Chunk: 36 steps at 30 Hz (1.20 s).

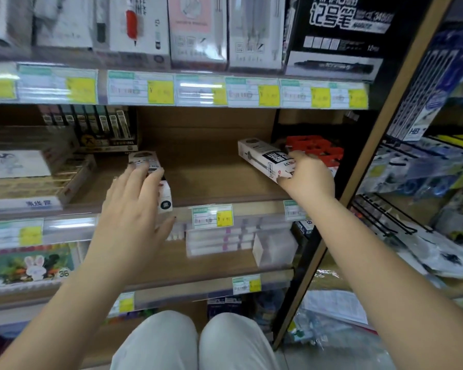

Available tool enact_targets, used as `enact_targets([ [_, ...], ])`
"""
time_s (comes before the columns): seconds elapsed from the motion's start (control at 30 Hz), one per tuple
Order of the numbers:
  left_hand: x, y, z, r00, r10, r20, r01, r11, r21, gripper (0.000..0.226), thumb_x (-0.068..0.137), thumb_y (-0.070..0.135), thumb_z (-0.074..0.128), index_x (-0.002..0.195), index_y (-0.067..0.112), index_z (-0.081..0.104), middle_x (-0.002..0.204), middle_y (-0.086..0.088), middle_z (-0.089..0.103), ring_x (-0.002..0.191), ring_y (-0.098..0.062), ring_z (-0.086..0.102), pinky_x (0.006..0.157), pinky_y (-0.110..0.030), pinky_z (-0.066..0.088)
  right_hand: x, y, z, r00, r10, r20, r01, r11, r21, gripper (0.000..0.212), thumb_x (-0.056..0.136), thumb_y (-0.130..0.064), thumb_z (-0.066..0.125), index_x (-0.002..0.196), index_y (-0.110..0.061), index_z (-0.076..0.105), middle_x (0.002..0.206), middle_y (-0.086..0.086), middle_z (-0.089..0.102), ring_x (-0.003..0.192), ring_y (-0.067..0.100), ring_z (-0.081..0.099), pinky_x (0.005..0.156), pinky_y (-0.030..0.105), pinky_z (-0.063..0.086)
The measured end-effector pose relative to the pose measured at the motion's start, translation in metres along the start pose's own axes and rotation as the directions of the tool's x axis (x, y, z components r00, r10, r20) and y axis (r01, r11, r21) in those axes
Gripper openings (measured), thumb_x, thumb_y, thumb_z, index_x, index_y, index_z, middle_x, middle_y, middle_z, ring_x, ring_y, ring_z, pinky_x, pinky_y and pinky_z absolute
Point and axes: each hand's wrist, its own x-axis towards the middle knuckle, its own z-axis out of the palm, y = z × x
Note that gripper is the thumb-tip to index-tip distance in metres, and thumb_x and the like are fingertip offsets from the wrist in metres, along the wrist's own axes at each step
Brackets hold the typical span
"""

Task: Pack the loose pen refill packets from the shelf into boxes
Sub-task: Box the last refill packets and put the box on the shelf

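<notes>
Left white box [145, 157]: centre-left of frame, standing on shelf [203, 169] near its front edge. Left hand [134, 198] lies over it, fingers straight and spread, touching, not wrapped.

Right white box [259, 153]: centre-right, tilted. Right hand [309, 174] grasps it, thumb under its near edge, fingers over top.

Both slim printed cardboard cartons, rectangular, matte. No loose refill packets discernible in this bay (blur); likely boxes being handled, fill state unknown. Shelf board brown, wood-look. Red boxes [316, 148] just behind right hand.

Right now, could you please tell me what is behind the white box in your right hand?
Red boxes sit behind the white box, slightly to its right. The right hand and that box cover their lower parts, so nothing further shows.
</notes>
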Motion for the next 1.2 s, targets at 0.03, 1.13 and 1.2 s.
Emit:
enact_targets([
  [0.03,0.000,0.007,0.000,0.999,0.027,-0.028,-0.028,0.999,-0.031,0.076,0.067,0.016,0.080,0.131,0.000,0.042,0.137,-0.025,0.043,0.127,-0.044,0.038,0.102,-0.056,0.034,-0.008,-0.002,-0.008,0.999,-0.046,-0.019,0.046,0.999,0.002,0.055,0.075,-0.026,0.069,0.127,-0.018,0.054,0.117,0.014,0.059,0.106,0.035,0.056,0.078,0.036,0.047],
  [1.13,-0.072,0.107,0.058,0.772,-0.056,0.633,0.600,-0.264,-0.755,0.032,0.095,0.013,0.044,0.124,0.002,0.051,0.104,-0.011,0.064,0.092,-0.021,0.065,0.075,-0.029,0.046,-0.177,-0.034,0.007,0.852,-0.046,0.522,-0.503,0.202,0.840,0.031,0.078,-0.018,0.055,0.079,-0.044,0.072,0.079,-0.014,0.074,0.074,0.001,0.069,0.062,0.013,0.049],
  [1.2,-0.068,0.113,0.056,0.744,-0.108,0.659,0.596,-0.340,-0.728,0.039,0.081,0.038,0.051,0.107,0.012,0.066,0.098,-0.005,0.071,0.089,-0.015,0.068,0.078,-0.030,0.047,-0.177,-0.037,0.008,0.860,-0.054,0.507,-0.488,0.202,0.849,0.040,0.086,-0.010,0.053,0.079,-0.044,0.072,0.078,-0.016,0.074,0.074,-0.001,0.068,0.062,0.010,0.048],
])
